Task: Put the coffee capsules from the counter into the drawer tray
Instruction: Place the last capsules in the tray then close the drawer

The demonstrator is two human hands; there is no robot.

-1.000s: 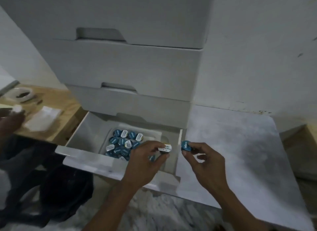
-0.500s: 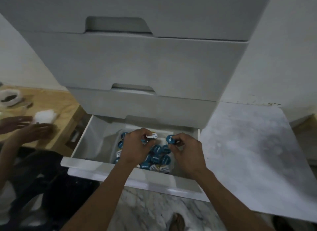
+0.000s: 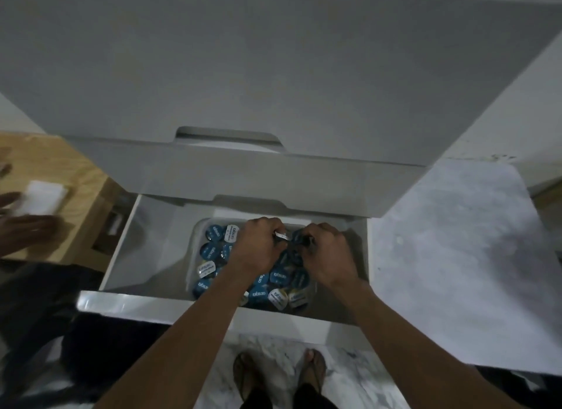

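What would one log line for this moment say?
hands: left, right each hold a capsule | place: over tray in drawer | release: pending

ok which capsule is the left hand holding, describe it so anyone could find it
Start at the open drawer under the white cabinet fronts, then the clear tray of capsules inside. Above the tray's far end, the left hand pinches a white-lidded capsule, tilted edge-on, unlike the flat ones below.

Capsules pack the tray nearly edge to edge. Bare drawer floor lies open left of the tray (a narrower strip on its right). The closed drawer front above overhangs the back.
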